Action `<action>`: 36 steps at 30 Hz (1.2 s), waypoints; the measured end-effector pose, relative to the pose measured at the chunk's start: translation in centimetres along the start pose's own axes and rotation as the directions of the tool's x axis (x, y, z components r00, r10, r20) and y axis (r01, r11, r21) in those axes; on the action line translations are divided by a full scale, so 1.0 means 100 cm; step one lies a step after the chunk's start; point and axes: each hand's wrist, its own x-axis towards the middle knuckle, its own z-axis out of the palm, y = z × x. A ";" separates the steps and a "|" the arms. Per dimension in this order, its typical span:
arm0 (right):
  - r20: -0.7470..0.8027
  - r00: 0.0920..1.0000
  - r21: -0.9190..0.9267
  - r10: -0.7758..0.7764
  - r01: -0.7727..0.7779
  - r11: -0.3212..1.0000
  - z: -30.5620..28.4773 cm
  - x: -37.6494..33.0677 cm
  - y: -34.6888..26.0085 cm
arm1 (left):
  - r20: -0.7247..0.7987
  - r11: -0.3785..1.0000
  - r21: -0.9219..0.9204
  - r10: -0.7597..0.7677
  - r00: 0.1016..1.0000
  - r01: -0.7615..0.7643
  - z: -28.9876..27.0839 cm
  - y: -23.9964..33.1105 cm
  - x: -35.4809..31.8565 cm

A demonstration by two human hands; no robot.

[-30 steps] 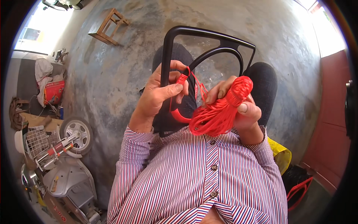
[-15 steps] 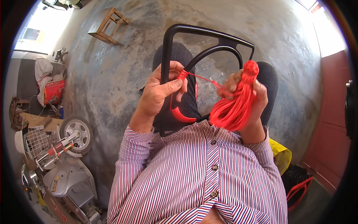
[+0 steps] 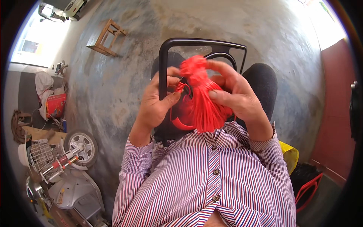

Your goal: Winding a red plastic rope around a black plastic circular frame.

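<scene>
Lifting red cord bundle (image 3: 202, 98) higher, nearer left hand (image 3: 157, 102)

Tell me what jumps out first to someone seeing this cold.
The bright red bundle of cord at the centre, gripped by the right hand. The left hand pinches a wrapped bit of cord against the black frame lying across the lap. Next, the striped shirt fills the bottom, with a grey scooter at lower left on the concrete floor.
</scene>
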 end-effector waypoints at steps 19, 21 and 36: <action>0.062 0.980 0.664 0.189 -0.181 0.725 -0.002 0.031 0.051 | 0.272 0.889 -0.457 0.117 0.955 0.021 0.006 0.003 -0.002; 0.133 0.982 0.711 0.130 -0.186 0.679 0.000 0.038 0.053 | 0.269 0.887 -0.461 0.124 0.955 0.015 0.007 0.003 -0.004; -0.175 0.983 0.401 0.053 0.022 0.916 -0.055 -0.013 0.077 | 0.110 0.983 -0.152 0.119 0.987 -0.102 -0.012 -0.005 0.002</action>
